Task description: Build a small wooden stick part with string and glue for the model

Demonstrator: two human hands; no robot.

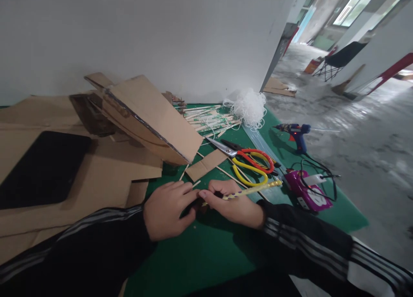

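Observation:
My right hand (234, 202) is closed around a yellow patterned pencil (253, 190), whose far end points right. Beside it, my left hand (171, 209) has bent fingers, and its fingertips meet those of my right hand. A thin light stick (196, 184) shows just past the left fingers; whether they grip it is unclear. Something small and brown lies under the fingertips, mostly hidden. Beyond the hands are a small cardboard strip (206, 164) and scissors (250, 157) with red and yellow handles, on the green table surface (190, 262).
A folded cardboard structure (155, 116) stands at the back left, near a black flat panel (45, 168) on cardboard. Thin sticks (209, 118) and tangled white string (248, 109) lie behind. At right are a blue glue gun (295, 136) and a purple box (306, 191) with a cable.

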